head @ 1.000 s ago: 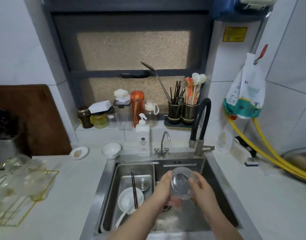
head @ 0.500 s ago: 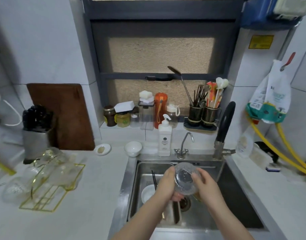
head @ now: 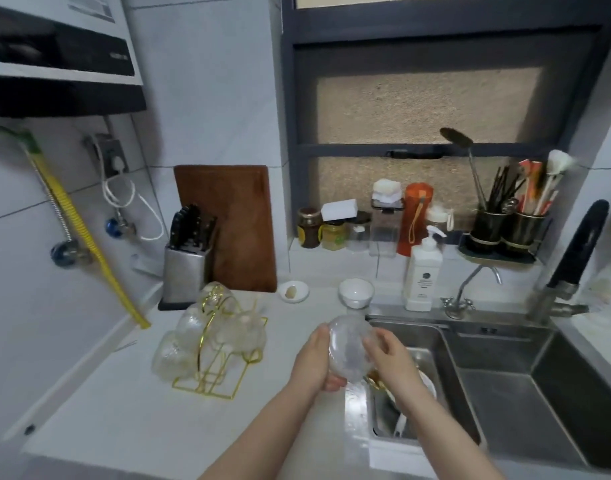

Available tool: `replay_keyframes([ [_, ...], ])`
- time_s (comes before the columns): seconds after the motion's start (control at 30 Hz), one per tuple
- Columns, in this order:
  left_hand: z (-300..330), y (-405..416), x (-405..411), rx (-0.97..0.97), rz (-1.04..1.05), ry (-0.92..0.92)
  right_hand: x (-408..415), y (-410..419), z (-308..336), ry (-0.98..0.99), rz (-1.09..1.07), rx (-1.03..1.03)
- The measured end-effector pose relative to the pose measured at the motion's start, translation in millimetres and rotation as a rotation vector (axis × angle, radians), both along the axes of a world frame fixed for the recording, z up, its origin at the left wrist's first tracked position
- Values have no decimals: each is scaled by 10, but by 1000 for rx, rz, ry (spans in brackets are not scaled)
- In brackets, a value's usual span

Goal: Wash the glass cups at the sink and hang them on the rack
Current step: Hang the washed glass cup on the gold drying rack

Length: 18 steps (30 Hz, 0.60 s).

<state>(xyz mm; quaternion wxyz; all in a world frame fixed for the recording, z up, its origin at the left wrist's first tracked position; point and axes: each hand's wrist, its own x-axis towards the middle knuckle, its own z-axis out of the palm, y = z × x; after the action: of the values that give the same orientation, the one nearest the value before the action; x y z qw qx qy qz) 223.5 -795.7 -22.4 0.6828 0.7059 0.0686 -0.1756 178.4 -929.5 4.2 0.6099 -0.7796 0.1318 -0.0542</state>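
Hidden or unclear: the glass cup is see-through and blurred, so its rim and handle cannot be made out; the sink's near left basin is partly covered by the forearms, and only a sliver of a white dish shows there.
Glass cup: clear, rounded, dimpled glass, held over the left edge of the sink where it meets the table.
Left hand: palm cupped against the cup's left side, fingers wrapped round it, thumb on top.
Right hand: fingers curled and pressed on the cup's right side; fingertips blur into the glass.
Rack: thin gold wire, standing on the table left of the hands, well apart from them.
Hung cups: several clear textured cups on the rack, mouths downward; their outlines overlap, so the count is unclear.
Table: pale, smooth, matt.
Sink: brushed steel, square-cornered, cut off at the right edge.
Far side: white small bowl, white pump bottle, steel knife block, brown wooden board leaning on the tiles.
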Motion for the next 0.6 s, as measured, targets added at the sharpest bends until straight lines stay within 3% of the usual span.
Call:
replay_keyframes([
  [0.6,-259,1334,193,81,268,107,685,1286,-378,84,245,65],
])
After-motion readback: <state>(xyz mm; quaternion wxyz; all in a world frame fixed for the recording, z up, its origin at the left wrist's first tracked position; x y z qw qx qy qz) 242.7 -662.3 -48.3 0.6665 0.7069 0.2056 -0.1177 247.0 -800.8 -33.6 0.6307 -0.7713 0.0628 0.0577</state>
